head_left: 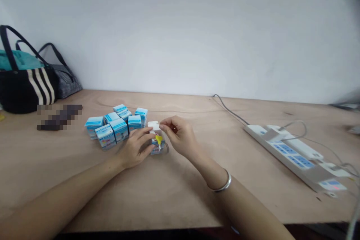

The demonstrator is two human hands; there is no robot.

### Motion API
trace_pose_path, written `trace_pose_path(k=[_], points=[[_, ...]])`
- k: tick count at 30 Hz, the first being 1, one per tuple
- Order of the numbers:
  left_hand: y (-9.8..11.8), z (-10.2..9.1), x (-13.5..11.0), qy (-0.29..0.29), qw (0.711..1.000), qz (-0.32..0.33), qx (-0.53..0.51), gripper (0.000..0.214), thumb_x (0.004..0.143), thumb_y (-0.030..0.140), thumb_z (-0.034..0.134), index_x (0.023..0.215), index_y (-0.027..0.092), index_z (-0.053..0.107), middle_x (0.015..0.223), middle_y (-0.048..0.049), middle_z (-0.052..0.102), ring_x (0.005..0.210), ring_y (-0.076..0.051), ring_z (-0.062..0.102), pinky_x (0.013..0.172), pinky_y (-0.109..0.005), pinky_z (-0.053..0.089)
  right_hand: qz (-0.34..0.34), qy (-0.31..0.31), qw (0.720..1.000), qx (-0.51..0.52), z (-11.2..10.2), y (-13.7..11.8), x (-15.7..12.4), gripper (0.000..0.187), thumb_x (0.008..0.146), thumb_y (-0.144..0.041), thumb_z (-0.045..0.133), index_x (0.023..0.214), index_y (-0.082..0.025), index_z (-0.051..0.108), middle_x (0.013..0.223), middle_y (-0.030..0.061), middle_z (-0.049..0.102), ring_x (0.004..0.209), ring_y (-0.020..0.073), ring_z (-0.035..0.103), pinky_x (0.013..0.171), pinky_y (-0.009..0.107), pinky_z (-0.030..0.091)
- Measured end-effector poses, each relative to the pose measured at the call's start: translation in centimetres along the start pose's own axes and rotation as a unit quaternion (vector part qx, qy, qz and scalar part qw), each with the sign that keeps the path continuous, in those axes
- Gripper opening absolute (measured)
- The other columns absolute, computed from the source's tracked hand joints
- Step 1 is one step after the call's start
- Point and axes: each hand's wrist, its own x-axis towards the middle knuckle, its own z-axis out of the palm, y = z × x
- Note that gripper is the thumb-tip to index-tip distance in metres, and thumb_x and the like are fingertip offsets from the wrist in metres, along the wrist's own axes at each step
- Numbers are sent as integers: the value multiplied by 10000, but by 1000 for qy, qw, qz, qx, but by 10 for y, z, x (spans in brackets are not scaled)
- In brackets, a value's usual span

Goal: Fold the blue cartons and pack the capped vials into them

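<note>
My left hand (pixel 135 148) curls around the top of a small open carton (pixel 157 147), which has a yellow piece (pixel 159 139) showing at its middle. My right hand (pixel 178 135) pinches a small white piece (pixel 153 125) between thumb and forefinger, just above the carton. The fingertips of both hands nearly meet there. To the left of my hands stands a cluster of several blue-and-white cartons (pixel 115 127), close to my left fingers. A thin loop of wire (pixel 167 149) shows beside the open carton. What the white piece is, I cannot tell.
The work surface is a plywood table (pixel 180 195) against a white wall. A black striped tote bag (pixel 25 90) and a grey striped bag (pixel 66 80) stand at the far left, near a pixelated dark patch (pixel 59 117). A white power strip (pixel 289 153) with plugged-in cables lies at the right.
</note>
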Motion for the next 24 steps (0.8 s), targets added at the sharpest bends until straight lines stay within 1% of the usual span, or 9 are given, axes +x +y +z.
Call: trace_pose_path(k=[3,5,6,8,9,11,13,17,24], points=[[0,0,-1,-4,1000,-3,-3,286,864,289,521,1141,221,539,1249,-103,561,1176,-239,521,948,-408,415,-7,55,998,-26,-2,-1,2,139,849,-269,540,756,-182,597,702,27,594,647,135,524,591,259,418],[0,-1,-1,-9,1000,-4,-7,290,863,293,523,1144,220,534,1245,-105,565,1181,-240,518,957,-412,406,-10,44,999,-24,-6,-1,-1,214,847,-315,552,677,-186,568,617,2,542,573,117,473,546,248,383],[-1,-1,-1,-11,1000,-5,-8,288,864,289,520,1143,221,534,1246,-104,565,1182,-239,517,960,-412,402,-23,-4,1000,-13,-8,-2,-4,259,837,-345,572,632,-190,550,573,-13,511,536,107,445,523,241,363],[-1,-1,-2,-13,1000,-5,-5,273,869,285,511,1133,224,540,1253,-101,564,1182,-236,518,955,-407,401,-71,-168,983,21,-10,-6,-14,289,793,-389,630,597,-193,549,525,-34,482,496,93,420,499,230,340],[-1,-1,-2,-12,1000,-5,-3,263,874,286,506,1126,225,545,1256,-99,564,1180,-233,520,948,-401,403,-95,-251,963,32,-9,-8,-19,253,769,-394,657,633,-195,580,525,-40,490,493,90,427,498,225,340],[-2,-1,-2,-13,1000,-5,2,250,880,298,503,1114,227,556,1255,-91,570,1170,-229,528,938,-390,406,-110,-341,934,18,-1,-11,-29,175,748,-361,682,788,-199,630,550,-44,526,497,93,450,501,219,342],[-3,-2,-2,-14,1000,-7,8,246,883,309,505,1107,228,565,1259,-84,573,1162,-224,535,939,-383,405,-91,-359,928,-32,10,-13,-36,180,758,-301,670,897,-194,624,615,-24,582,527,103,487,516,220,349],[-4,-3,-1,-10,1000,-12,18,253,886,309,504,1117,224,562,1304,-90,540,1180,-223,522,946,-380,396,-64,-364,921,-120,25,-7,-42,128,770,-221,625,889,-178,611,818,49,655,673,147,568,581,239,386],[-6,-4,-1,5,1000,-10,10,266,883,299,513,1137,228,548,1259,-83,574,1137,-203,553,934,-364,398,-37,-380,918,-108,11,2,-38,148,736,-46,541,788,-163,615,854,46,642,713,135,570,650,241,428]])
